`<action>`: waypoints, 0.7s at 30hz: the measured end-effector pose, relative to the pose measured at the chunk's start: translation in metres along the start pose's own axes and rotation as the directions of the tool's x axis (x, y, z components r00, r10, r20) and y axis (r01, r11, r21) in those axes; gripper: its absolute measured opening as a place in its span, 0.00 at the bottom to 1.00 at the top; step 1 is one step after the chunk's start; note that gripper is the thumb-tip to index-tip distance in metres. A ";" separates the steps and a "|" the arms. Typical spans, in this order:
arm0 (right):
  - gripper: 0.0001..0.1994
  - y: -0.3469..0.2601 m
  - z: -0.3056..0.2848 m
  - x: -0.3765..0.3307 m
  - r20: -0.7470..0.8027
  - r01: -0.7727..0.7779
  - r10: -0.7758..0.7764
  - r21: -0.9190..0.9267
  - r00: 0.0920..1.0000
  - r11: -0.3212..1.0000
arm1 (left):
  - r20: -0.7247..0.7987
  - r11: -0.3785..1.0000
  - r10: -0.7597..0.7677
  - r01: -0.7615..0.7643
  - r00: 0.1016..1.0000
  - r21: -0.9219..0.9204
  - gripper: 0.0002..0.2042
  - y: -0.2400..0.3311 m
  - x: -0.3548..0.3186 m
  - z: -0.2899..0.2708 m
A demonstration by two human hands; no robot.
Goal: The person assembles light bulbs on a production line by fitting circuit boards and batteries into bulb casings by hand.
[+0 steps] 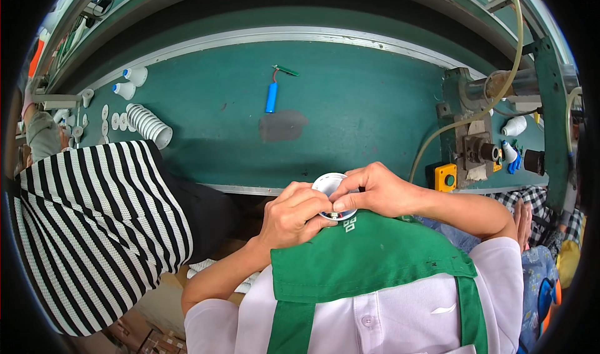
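Observation:
Both my hands hold one small round white part [327, 183] close to my chest, just below the near edge of the green conveyor belt [350, 104]. My left hand [292, 215] grips it from the left and underneath. From the right, my right hand [374, 190] pinches its lower rim with thumb and fingers. Most of the part is hidden by my fingers. My green apron [369, 254] lies right under the hands.
On the belt lie a blue cylindrical cell with a wire and small green board [271, 96], a row of stacked white caps [149, 124] and white bulb housings [132, 82]. A person in a striped shirt [94, 223] stands at my left. A machine with a yellow button box [445, 177] is at right.

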State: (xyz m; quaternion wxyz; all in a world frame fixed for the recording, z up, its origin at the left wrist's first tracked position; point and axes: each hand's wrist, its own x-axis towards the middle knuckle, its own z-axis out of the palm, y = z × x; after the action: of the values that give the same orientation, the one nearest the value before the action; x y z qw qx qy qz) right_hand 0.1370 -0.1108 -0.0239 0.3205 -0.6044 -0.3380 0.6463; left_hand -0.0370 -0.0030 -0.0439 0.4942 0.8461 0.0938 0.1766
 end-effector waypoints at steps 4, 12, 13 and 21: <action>0.11 0.001 -0.006 -0.001 0.098 0.083 -0.081 -0.013 0.992 0.997 | 0.058 0.999 -0.043 0.041 0.997 0.028 0.11 -0.002 -0.003 -0.004; 0.11 -0.005 -0.007 0.004 0.110 -0.092 0.100 -0.080 0.989 0.993 | 0.052 0.996 0.013 -0.017 0.999 0.086 0.13 -0.001 -0.002 -0.001; 0.11 -0.007 -0.007 0.004 0.107 -0.094 0.103 -0.088 0.989 0.992 | 0.071 0.992 0.009 -0.018 0.997 0.124 0.13 0.000 -0.002 -0.001; 0.09 -0.021 -0.004 0.000 0.068 -0.172 0.192 -0.233 0.979 0.957 | -0.029 0.982 0.151 -0.146 0.988 0.122 0.11 -0.006 -0.006 0.008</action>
State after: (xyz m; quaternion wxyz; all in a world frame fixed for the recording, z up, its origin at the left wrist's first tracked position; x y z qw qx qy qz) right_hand 0.1412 -0.0987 -0.0063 0.1733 -0.6359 -0.3663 0.6568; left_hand -0.0394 -0.0082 -0.0535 0.4263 0.8752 0.0502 0.2233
